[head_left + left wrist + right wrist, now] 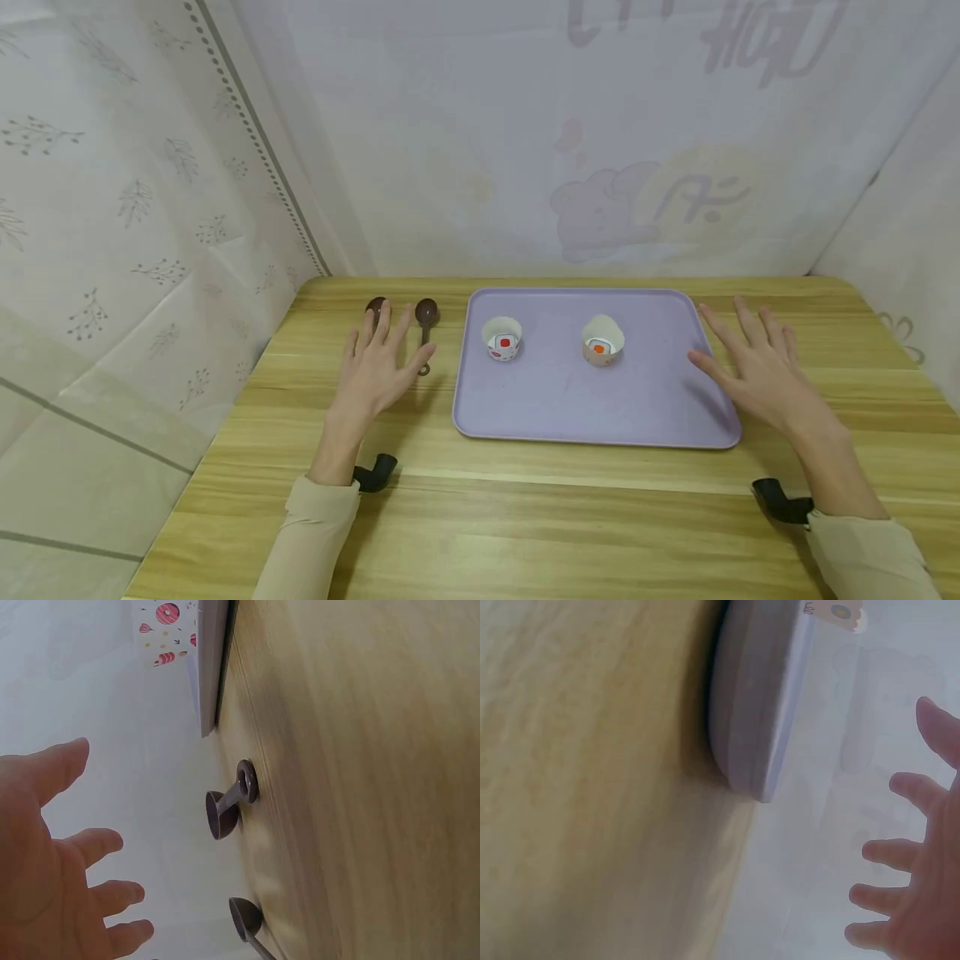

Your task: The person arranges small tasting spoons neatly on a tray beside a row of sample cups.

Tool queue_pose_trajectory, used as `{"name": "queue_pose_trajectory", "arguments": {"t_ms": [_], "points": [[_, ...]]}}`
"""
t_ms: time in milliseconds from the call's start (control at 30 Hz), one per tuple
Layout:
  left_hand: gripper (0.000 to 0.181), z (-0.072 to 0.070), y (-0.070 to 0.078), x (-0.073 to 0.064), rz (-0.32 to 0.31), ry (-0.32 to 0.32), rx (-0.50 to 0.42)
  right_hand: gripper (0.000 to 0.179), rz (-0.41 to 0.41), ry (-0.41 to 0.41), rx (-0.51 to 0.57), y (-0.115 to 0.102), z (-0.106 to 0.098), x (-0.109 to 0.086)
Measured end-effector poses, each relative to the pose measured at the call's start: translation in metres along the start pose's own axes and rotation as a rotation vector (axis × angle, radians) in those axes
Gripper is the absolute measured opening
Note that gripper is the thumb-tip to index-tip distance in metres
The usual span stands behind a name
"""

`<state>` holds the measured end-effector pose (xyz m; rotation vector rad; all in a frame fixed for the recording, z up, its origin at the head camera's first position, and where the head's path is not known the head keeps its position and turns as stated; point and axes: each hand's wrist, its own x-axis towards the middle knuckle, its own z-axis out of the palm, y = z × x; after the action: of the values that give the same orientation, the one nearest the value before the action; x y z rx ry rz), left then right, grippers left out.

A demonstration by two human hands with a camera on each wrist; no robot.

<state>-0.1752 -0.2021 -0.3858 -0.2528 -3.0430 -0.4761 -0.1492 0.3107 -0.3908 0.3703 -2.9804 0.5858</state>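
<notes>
My left hand (372, 371), fingers spread, hovers over the left part of the table beside two brown measuring spoons. One spoon (426, 313) shows whole to the right of the fingers; the other spoon (377, 305) is mostly hidden beneath them. In the left wrist view both spoon bowls (222, 815) lie beyond the fingertips, and the palm holds nothing. My right hand (768, 375) is spread above the right edge of a lilac tray (540, 408), also holding nothing. Two paper baking cups stand on the tray: a white patterned cup (502, 340) at left and a peach-toned cup (602, 342) near the middle.
Inside each cup shows a small patch, one red and one orange. The tray lies on a wood-grain table (562, 533). Pale printed curtains (450, 150) hang behind the table and at both sides. A black wrist mount (377, 473) sticks out at each sleeve.
</notes>
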Motion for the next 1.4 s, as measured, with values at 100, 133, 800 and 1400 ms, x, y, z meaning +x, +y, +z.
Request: {"name": "queue_pose_trajectory", "arguments": {"t_ms": [100, 133, 800, 1400], "points": [[0.083, 0.000, 0.000, 0.000, -0.004, -0.003, -0.006, 0.074, 0.003, -0.005, 0.011, 0.001, 0.000, 0.000], [0.082, 0.000, 0.000, 0.000, -0.005, -0.003, -0.008, 0.074, 0.006, -0.009, 0.014, 0.001, 0.000, 0.000], [0.076, 0.002, -0.001, 0.002, -0.012, -0.020, -0.047, 0.073, -0.006, -0.037, 0.025, 0.011, 0.003, 0.001], [0.068, 0.005, -0.001, 0.003, 0.012, -0.008, -0.167, 0.073, 0.007, -0.119, 0.029, 0.023, 0.003, 0.003]]}}
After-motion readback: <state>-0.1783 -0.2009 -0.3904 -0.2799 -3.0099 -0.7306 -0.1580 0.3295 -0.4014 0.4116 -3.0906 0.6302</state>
